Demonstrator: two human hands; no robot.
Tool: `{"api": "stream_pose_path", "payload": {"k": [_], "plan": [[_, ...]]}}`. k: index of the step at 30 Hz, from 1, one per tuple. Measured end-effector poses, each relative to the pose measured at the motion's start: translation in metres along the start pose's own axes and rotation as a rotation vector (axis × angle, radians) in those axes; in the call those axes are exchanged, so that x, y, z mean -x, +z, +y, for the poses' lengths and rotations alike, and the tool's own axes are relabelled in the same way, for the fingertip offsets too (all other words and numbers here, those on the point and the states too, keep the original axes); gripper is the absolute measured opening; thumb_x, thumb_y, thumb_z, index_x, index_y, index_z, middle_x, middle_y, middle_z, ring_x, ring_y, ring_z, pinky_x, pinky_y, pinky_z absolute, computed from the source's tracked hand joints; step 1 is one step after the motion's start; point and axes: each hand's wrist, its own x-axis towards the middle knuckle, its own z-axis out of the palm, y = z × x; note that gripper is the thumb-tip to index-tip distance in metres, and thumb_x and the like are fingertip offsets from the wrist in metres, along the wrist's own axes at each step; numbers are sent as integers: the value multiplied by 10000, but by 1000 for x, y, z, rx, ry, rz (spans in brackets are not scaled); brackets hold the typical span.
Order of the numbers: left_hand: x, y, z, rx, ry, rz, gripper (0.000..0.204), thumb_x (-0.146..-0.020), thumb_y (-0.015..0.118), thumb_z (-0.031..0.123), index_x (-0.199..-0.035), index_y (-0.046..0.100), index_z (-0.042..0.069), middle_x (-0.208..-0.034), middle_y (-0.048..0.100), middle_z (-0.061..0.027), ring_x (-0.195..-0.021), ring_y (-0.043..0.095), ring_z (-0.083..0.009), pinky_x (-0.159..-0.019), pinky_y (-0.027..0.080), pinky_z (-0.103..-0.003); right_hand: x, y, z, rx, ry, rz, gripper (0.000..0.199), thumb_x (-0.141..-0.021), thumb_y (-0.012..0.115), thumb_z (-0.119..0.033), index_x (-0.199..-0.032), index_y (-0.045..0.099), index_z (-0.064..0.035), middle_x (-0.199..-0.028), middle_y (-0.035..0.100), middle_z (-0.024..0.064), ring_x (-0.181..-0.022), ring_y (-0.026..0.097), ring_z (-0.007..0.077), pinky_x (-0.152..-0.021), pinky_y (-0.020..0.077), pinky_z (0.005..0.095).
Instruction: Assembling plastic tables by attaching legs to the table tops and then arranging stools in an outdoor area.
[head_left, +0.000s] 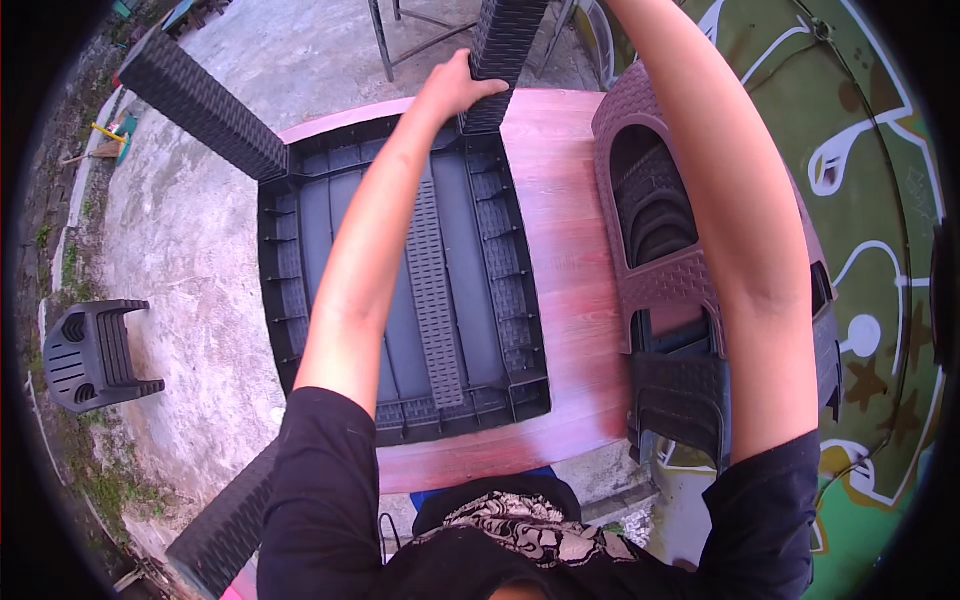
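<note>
An upturned black plastic table with a woven pattern lies on a pink wood-grain tabletop, its ribbed underside facing up. My left hand is closed on the black woven table leg at the far right corner. Its thumb lies across the leg's near face, and its other fingers are partly hidden. Another leg rises from the far left corner, leaning outward in this view. A third leg shows at the near left, partly behind my sleeve. My right forearm runs out past the top edge, so the right hand is out of sight.
The pink tabletop extends to the right of the upturned table. Beside it stand stacked brown chairs and dark chairs. Stacked grey stools sit on the concrete at left. A painted green wall bounds the right side.
</note>
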Motion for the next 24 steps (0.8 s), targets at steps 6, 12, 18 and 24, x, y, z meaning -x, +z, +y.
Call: {"api": "stream_pose_path", "payload": {"k": [6,12,18,24], "plan": [[150,17,-1,2,-171,291,552,-822,654,215,-1274,471,-42,-1044,630,-307,-1005,612,-443,-856,496,-488,14,-3,-6,-43,125,22,562,-797,667,-384,-1187,539,0,-1136,586,256,-1067,585,413,-909,496,463],[233,10,-19,47,-231,221,463,-820,628,72,-1230,478,-80,-1279,519,-270,-1198,504,-406,-1026,412,-416,20,-1,-6,-15,24,101,502,-793,655,-370,-1120,549,-4,-1079,592,253,-1019,594,420,-879,508,478],[257,6,-26,2,-510,162,882,-704,788,276,-1361,330,-93,-1224,554,-271,-1179,533,-386,-984,446,-407,19,-14,-22,-46,40,49,503,-814,641,-356,-1144,516,3,-1053,588,272,-982,610,450,-830,526,502],[272,28,6,-172,-652,76,1039,-672,773,247,-1460,173,-64,-1323,501,-255,-1195,526,-373,-1012,436,-408,50,-10,-29,-108,78,438,570,-796,722,-300,-1238,473,-40,-1150,545,206,-1061,566,367,-868,498,446]]}}
